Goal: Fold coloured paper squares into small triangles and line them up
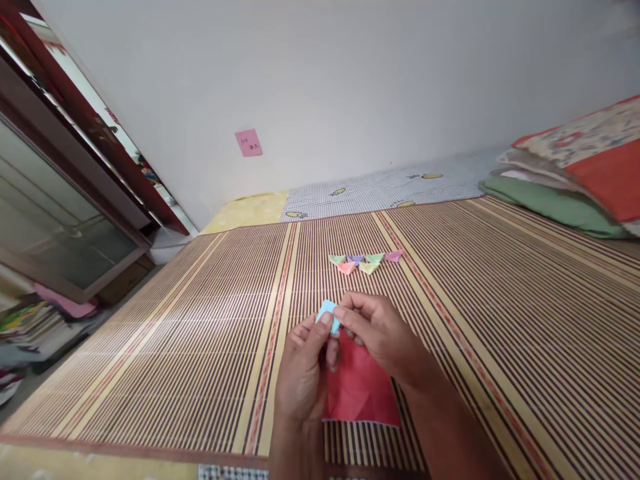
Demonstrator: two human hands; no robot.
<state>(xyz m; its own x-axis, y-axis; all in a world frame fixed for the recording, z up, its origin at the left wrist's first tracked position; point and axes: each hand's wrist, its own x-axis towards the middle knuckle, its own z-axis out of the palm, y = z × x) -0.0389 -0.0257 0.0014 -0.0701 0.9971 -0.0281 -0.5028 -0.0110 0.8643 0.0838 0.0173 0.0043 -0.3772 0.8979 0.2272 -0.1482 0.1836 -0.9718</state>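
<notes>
My left hand (303,373) and my right hand (380,330) meet over a striped bamboo mat (500,320), both pinching a small light-blue folded paper (327,313) between fingertips. Under my hands lies a red paper sheet (360,393), partly hidden by them. Farther out on the mat sits a cluster of several small folded paper triangles (364,261) in green, purple, pink and yellow, apart from my hands.
Folded blankets and a patterned pillow (575,173) are stacked at the right. A dark wooden cabinet with glass (65,220) stands at the left, with books and clutter (30,327) below. A pink note (249,143) sticks on the white wall.
</notes>
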